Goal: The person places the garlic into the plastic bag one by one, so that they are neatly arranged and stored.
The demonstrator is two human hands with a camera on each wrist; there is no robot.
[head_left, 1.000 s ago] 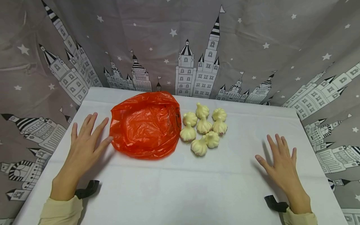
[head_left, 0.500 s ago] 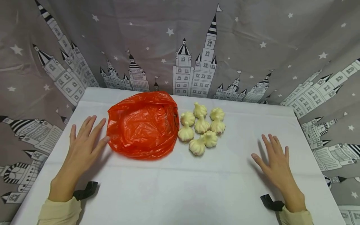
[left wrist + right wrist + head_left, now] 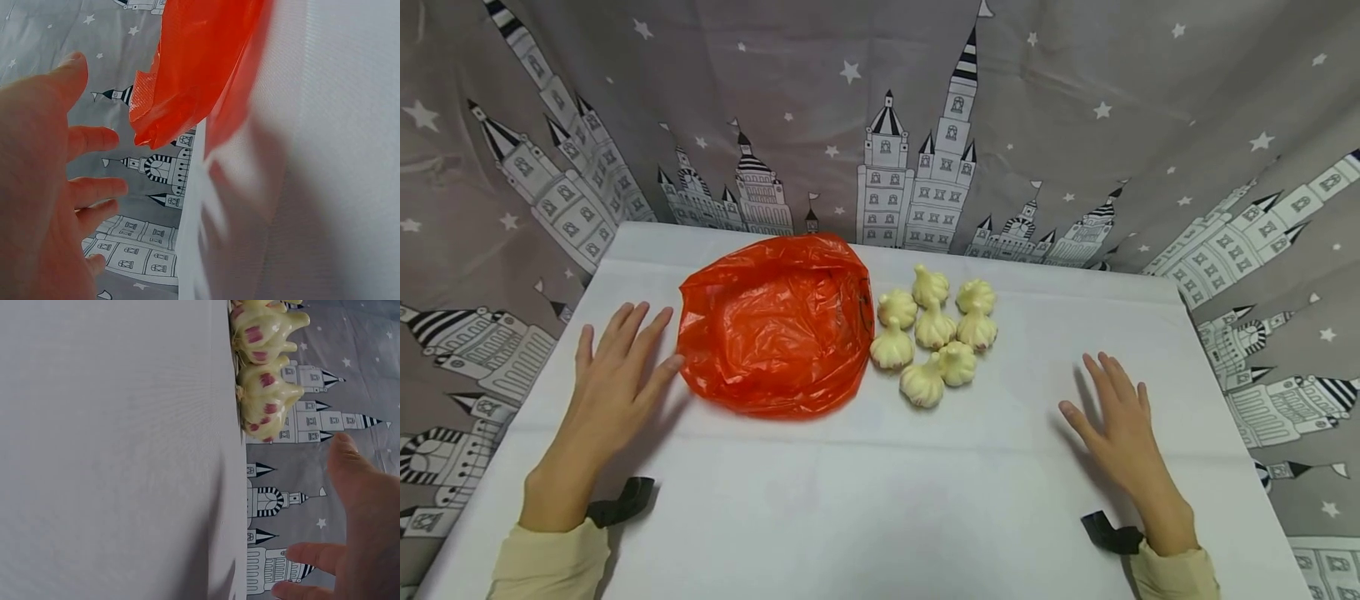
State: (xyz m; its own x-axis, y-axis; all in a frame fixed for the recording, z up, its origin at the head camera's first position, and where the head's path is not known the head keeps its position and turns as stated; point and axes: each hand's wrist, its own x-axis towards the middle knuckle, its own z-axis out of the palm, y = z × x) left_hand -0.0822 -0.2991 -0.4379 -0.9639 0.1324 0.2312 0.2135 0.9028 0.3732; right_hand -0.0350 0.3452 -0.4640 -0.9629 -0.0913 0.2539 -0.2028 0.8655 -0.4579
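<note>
A red plastic bag (image 3: 782, 333) lies spread with its mouth up on the white table, left of centre. Several pale garlic bulbs (image 3: 935, 327) cluster against its right side; the right wrist view shows purple patches on some bulbs (image 3: 265, 394). My left hand (image 3: 610, 392), fingers spread, hovers at the bag's left edge and holds nothing; in the left wrist view the hand (image 3: 56, 181) is apart from the bag (image 3: 194, 69). Well to the right of the garlic, my right hand (image 3: 1120, 433) is over the table with spread fingers and nothing in it, also seen as a hand (image 3: 369, 525) in the right wrist view.
A white cloth (image 3: 850, 517) covers the table. Behind it and at both sides hangs a grey curtain (image 3: 805, 75) printed with castles and stars. Black straps are on both wrists, the left one (image 3: 625, 502) and the right one (image 3: 1108, 533), beside beige sleeves.
The whole head view has shifted slightly, with the bag and garlic a little further left and up. My right hand has moved slightly left towards the garlic. Both hands keep their spread fingers.
</note>
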